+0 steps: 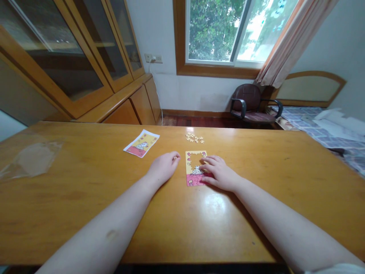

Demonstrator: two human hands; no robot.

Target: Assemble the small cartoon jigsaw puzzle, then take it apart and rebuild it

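Your left hand [164, 166] is at nine o'clock from the jigsaw puzzle [194, 177], just beside it, with thumb and forefinger pinched together on a small piece [175, 158], mostly hidden by the fingertips. Your right hand [219, 173] comes in from three o'clock, palm down, its fingers spread and lying over the puzzle's right side; you can't tell how firmly they press.

The puzzle lies flat on the wooden table [182, 224], in front of you. Its yellow border and pink lower part are joined, a white animal figure shows near the middle, and an unfilled gap sits above that.

At twelve o'clock from the puzzle, you have a loose cluster of pieces [194, 138], pale sides showing. The picture sheet [142, 144] lies at ten o'clock, slightly turned, with a matching yellow and pink design. Well apart at nine o'clock is a clear plastic bag [32, 160].
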